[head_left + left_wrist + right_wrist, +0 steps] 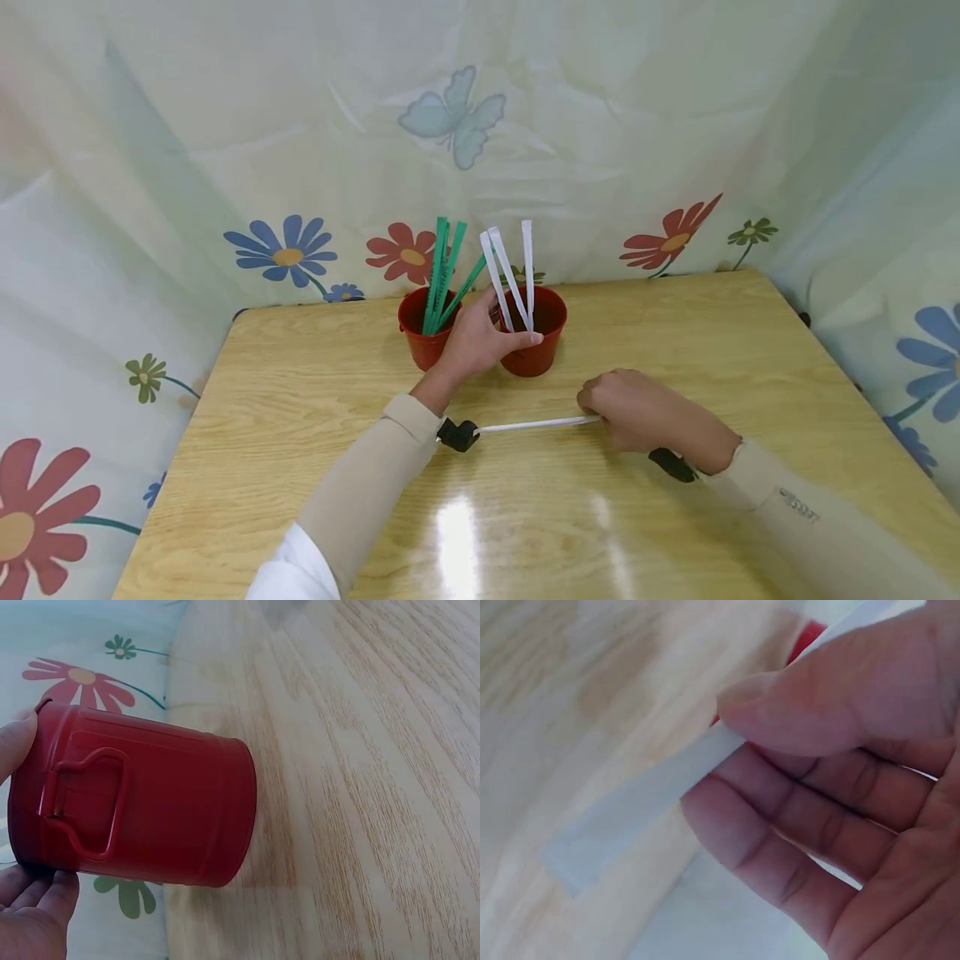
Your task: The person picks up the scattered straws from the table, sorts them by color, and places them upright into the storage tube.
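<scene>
Near the back of the table, my left hand [477, 335] grips the right-hand red bucket [531, 360] by its rim, thumb on the near side. Several white paper-wrapped straws [498, 265] lean in that bucket. In the left wrist view the bucket [176, 802] shows its folded wire handle, with thumb and fingertips at opposite sides of the rim. My right hand [637, 410], in front and to the right, pinches a white paper-wrapped straw [534, 424] near one end. Its flat paper end [604, 832] sticks out past the thumb in the right wrist view.
A second red bucket [424, 350] stands just left of my left hand and holds several green wrapped straws [437, 275]. A flowered curtain [585, 150] hangs behind the wooden table [300, 400] and along its sides. A black wrist camera [457, 435] sits under the left sleeve.
</scene>
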`<state>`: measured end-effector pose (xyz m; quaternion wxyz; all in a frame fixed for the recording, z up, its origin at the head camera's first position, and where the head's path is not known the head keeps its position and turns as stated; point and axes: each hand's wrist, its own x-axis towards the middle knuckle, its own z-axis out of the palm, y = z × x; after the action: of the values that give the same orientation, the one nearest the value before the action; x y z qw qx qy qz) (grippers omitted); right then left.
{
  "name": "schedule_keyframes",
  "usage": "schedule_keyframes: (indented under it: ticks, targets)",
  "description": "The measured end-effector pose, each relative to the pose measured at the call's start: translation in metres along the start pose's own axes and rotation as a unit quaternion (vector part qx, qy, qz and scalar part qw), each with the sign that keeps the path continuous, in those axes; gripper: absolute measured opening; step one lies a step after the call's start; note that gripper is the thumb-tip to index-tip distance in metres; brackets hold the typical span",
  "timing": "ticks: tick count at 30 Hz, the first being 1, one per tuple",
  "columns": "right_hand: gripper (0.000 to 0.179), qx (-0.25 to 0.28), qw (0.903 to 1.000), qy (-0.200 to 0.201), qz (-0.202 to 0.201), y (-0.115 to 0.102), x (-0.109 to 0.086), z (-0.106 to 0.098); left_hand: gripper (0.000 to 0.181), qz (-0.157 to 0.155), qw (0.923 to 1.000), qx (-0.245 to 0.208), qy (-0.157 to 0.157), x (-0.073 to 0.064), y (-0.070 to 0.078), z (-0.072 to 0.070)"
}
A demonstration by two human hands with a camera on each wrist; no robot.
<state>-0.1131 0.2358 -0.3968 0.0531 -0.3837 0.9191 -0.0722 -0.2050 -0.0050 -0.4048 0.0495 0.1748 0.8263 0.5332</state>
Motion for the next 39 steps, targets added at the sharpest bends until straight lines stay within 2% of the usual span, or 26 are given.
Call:
schedule_keyframes:
  ticks: [3,7,13,17,20,23,25,30,35,39]
  targets:
    - [0.040,0.023,0.9995,0.020,-0.004,0.004,-0.005,-0.005,0.075,-0.001,0.9999,-0.009,-0.004,-0.001,-0.002,0.001]
    - [0.027,0.069,0.9959,0.057,0.003,0.006,-0.006,-0.018,0.073,0.004,0.9998,-0.019,-0.001,-0.001,-0.001,0.002]
    - [0.026,0.146,0.9792,0.138,0.027,0.004,0.002,-0.038,0.067,0.011,0.9996,-0.026,-0.003,0.000,-0.003,0.003]
    - [0.023,0.196,0.9559,0.217,0.030,0.003,0.014,-0.042,0.072,0.007,0.9994,-0.035,0.000,-0.001,-0.005,0.003]
    - [0.017,0.237,0.9289,0.282,0.042,0.001,0.025,-0.045,0.076,0.011,0.9995,-0.029,0.002,0.000,-0.006,0.002]
    - [0.010,0.263,0.9052,0.326,0.069,0.001,0.036,-0.050,0.076,0.016,0.9996,-0.025,0.000,0.001,-0.005,0.002]
    - [0.007,0.265,0.8960,0.346,0.088,0.002,0.044,-0.052,0.074,0.015,0.9995,-0.027,-0.002,0.002,-0.006,0.002]
    - [0.005,0.235,0.8915,0.360,0.142,0.009,0.060,-0.055,0.072,0.013,0.9995,-0.028,-0.006,0.002,-0.004,0.003]
    - [0.004,0.243,0.8942,0.332,0.176,0.018,0.073,-0.053,0.073,0.017,0.9992,-0.035,-0.002,0.002,-0.004,0.003]
    - [0.005,0.256,0.8940,0.318,0.185,0.020,0.079,-0.052,0.072,0.015,0.9993,-0.035,-0.006,0.003,-0.003,0.001]
